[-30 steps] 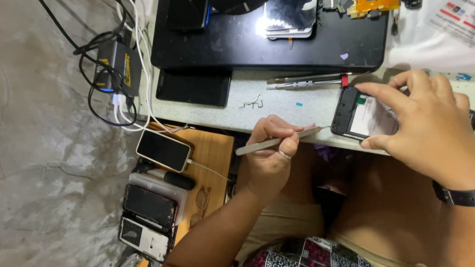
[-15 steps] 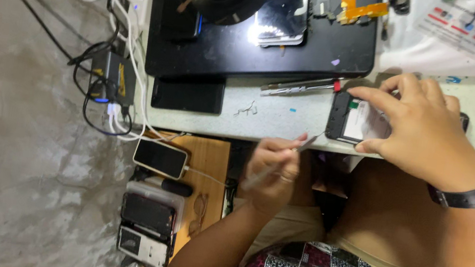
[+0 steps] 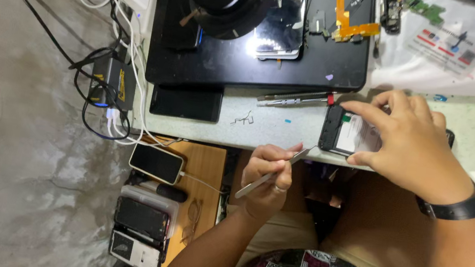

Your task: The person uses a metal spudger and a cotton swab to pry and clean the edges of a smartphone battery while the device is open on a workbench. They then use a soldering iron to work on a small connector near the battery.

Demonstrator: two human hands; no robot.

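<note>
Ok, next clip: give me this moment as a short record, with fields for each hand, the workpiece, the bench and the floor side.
left hand: left hand pinches metal tweezers, tips toward the phone's near edge
right hand: right hand presses down on the opened phone; black wristwatch on the wrist
workpiece: opened phone lies flat at the table's front edge, innards up
bench: black mat, spare tools beside it, orange flex cable
floor side: charging phone, stacked phones, power adapter
</note>
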